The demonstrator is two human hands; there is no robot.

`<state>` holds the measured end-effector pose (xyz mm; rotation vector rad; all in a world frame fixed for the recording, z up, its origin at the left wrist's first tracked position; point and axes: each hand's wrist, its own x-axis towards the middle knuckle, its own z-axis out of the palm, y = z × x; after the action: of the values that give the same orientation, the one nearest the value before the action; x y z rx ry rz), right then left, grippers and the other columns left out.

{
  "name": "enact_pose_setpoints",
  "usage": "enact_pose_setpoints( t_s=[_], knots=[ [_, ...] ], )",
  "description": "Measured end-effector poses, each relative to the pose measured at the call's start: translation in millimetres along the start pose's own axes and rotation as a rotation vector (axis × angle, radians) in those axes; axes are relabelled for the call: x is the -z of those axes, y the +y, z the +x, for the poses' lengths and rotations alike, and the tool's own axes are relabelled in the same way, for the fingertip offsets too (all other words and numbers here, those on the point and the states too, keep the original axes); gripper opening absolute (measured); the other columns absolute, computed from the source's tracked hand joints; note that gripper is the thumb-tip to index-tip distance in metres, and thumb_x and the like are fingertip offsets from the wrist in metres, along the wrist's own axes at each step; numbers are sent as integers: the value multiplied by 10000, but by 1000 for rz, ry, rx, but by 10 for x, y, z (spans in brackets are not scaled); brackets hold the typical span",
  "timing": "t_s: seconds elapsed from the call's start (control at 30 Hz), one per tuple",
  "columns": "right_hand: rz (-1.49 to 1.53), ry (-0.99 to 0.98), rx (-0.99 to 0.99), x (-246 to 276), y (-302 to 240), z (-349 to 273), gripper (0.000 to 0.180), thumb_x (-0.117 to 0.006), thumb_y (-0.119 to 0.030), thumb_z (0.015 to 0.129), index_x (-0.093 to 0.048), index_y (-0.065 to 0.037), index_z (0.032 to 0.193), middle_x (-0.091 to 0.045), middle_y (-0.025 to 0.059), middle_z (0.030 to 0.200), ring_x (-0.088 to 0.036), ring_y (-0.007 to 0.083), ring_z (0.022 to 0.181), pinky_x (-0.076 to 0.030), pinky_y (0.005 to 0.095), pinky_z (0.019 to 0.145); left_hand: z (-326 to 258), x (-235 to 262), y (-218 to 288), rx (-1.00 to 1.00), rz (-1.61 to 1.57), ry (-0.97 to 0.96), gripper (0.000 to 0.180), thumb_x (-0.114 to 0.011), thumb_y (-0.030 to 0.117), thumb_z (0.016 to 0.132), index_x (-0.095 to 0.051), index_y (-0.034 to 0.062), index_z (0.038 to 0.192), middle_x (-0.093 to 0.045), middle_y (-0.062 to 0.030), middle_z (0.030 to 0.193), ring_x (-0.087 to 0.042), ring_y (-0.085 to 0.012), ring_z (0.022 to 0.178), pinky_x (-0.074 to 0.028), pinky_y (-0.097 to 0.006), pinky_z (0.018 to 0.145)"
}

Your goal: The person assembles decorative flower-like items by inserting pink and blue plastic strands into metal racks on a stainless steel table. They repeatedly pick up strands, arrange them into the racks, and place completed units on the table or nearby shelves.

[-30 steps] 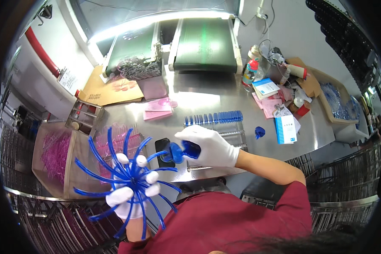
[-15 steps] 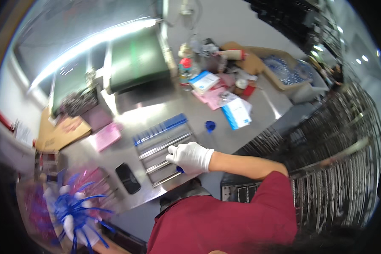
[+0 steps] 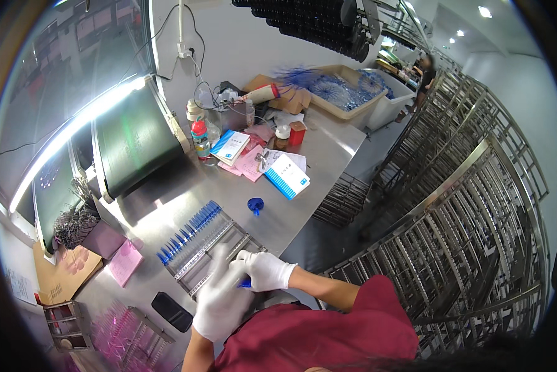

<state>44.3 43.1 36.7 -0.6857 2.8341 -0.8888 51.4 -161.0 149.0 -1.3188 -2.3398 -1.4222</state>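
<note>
Both of my hands wear white gloves and meet at the near edge of a metal rack (image 3: 211, 248) on the steel table (image 3: 315, 155). My right hand (image 3: 265, 271) is closed on a small blue piece (image 3: 245, 284) that shows just below its fingers. My left hand (image 3: 219, 302) lies beside it, blurred, with its fingers stretched toward the rack and nothing seen in it. A row of blue pieces (image 3: 188, 232) fills the rack's far rail.
A loose blue part (image 3: 255, 204) lies beyond the rack, and a black phone (image 3: 172, 311) lies to its left. Pink parts (image 3: 127, 335), a pink sheet (image 3: 125, 261), a conveyor belt (image 3: 136, 139), boxes and bottles surround them. Bins of blue spoked parts (image 3: 340, 87) stand behind; metal shelving (image 3: 470, 217) rises on the right.
The blue spoked part that my left hand held out to the left is out of view. My left hand has come in beside my right hand, and the view has swung right.
</note>
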Motion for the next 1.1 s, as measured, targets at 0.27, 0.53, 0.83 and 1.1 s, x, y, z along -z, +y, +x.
enact_pose_setpoints(
  t_s=[0.27,0.53,0.83,1.1],
  knots=[
    [202,118,500,-421,-687,197,455,-821,-230,702,-698,-86,1116,-680,159,1108,-691,360,1017,-554,473,898,-1453,-483,-663,878,-1627,203,914,-914,113,802,-434,125,1580,-575,-87,1449,-610,-319,1340,-634,-495,993],
    [1215,-450,-200,-376,-1167,120,995,-876,-77,743,-403,-12,1616,-611,142,1375,-622,243,1280,-527,343,1055,-1695,-258,-433,305,272,471,721,-969,129,654,-648,80,1298,-611,-200,1389,-583,-397,1332,-477,-533,1141],
    [318,27,636,-611,-1265,292,614,-922,-194,705,-647,-58,1238,-703,108,1139,-693,353,1053,-551,480,980,-1996,-242,-418,779,-1451,675,1143,-872,-134,666,-352,46,1668,-596,-119,1466,-630,-217,1298,-564,-365,1051],
    [469,-140,703,-392,-1048,645,569,-896,-84,689,-689,-44,1217,-715,129,1079,-688,362,1026,-595,428,952,-1673,-342,-570,808,-1357,677,996,-876,-20,712,-441,21,1607,-635,-74,1358,-616,-184,1274,-535,-345,1060]
  ],
)
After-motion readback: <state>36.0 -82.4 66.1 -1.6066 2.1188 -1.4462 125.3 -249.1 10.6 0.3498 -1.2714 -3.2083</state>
